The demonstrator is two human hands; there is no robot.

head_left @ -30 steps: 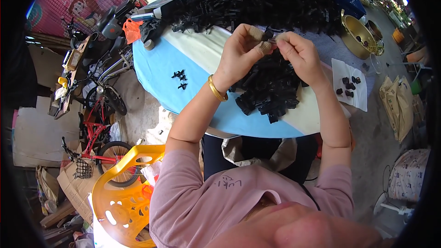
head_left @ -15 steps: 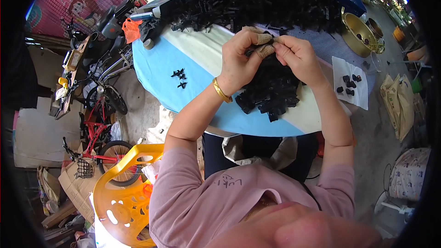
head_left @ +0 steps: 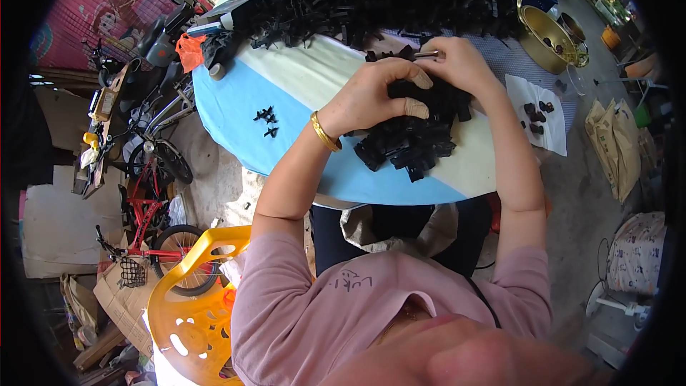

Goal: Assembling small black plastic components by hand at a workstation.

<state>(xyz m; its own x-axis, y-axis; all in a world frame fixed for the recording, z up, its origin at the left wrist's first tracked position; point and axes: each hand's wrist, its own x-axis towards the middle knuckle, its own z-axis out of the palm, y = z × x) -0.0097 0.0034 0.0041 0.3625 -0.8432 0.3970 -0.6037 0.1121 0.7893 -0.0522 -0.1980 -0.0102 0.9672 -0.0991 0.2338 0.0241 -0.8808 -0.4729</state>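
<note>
My left hand (head_left: 375,93) is held over a small pile of black plastic pieces (head_left: 411,144), thumb and forefinger apart, with tan covers on the fingertips. Between those fingers I see no piece held. Just beyond, at the pile's far side, my right hand (head_left: 461,66) grips a slim silver metal tool (head_left: 427,54); its tip and exact kind are hard to make out. Several loose black pieces (head_left: 266,120) lie on the blue part of the tablecloth (head_left: 232,104), to the left. A large heap of black pieces (head_left: 386,0) covers the table's far side.
A white sheet (head_left: 552,137) with several dark lumps lies at the table's right. Beyond it stand a gold basin (head_left: 539,46) and a clear cup (head_left: 575,80). An orange bag (head_left: 189,51) sits at the far left edge. A yellow chair (head_left: 193,329) and red bicycle (head_left: 146,221) stand to the left.
Both hands were pinched together over the pile. Now they are apart: the left has lowered and spread its fingers, and the right has a silver tool showing. The view has shifted slightly.
</note>
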